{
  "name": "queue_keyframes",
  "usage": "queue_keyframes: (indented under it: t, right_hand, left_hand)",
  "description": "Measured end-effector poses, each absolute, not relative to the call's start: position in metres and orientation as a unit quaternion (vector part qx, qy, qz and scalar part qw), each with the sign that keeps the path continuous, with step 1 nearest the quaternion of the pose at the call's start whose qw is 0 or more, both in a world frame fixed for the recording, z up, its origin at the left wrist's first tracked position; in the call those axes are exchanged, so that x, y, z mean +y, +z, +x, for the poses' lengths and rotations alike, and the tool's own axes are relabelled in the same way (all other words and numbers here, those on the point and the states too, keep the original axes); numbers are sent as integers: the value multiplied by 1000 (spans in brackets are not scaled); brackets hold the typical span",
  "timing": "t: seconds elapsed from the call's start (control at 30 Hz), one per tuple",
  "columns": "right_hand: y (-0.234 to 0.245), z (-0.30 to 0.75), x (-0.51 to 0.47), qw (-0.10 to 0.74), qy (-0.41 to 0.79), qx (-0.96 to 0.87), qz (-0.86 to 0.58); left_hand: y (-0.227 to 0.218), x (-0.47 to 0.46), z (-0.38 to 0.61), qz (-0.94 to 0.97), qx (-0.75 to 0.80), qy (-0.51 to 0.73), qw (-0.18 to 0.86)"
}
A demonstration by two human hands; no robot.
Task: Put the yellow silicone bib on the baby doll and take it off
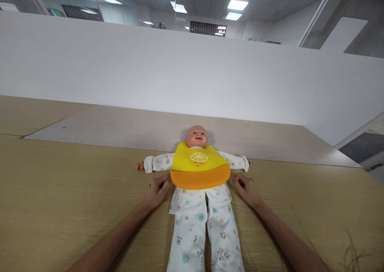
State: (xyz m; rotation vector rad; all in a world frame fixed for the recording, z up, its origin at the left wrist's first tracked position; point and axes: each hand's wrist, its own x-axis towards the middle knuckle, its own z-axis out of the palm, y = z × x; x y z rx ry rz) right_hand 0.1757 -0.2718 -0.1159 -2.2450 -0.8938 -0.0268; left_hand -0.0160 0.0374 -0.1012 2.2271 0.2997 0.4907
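A baby doll (195,137) lies on its back on a light wooden tabletop (75,192), with its arms spread out sideways. It wears white patterned pyjamas (192,224) and a yellow silicone bib (198,160) with a lemon-slice print. The bib's orange catch pocket (200,178) rests across the doll's belly. My left hand (157,191) lies on the table beside the doll's waist, fingertips at the pocket's left end. My right hand (247,191) rests on the other side, close to the pocket's right end. Neither hand holds anything.
A tall white panel (180,72) stands along the far side of the table, with a pale board (99,128) lying in front of it. Thin dry grass stems (351,256) poke in at the lower right. An office ceiling with lights shows above the panel.
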Motion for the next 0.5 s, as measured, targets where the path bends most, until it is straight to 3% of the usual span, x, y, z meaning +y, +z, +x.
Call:
queue_keyframes:
  t: [0.33, 0.5]
  right_hand:
    - [-110, 171, -274, 346, 35, -337, -875]
    - [-112, 167, -275, 314, -16, -361, -878]
  left_hand:
    - [-91, 31, -19, 866, 138, 168, 450]
    - [-89, 30, -21, 862, 195, 201, 422]
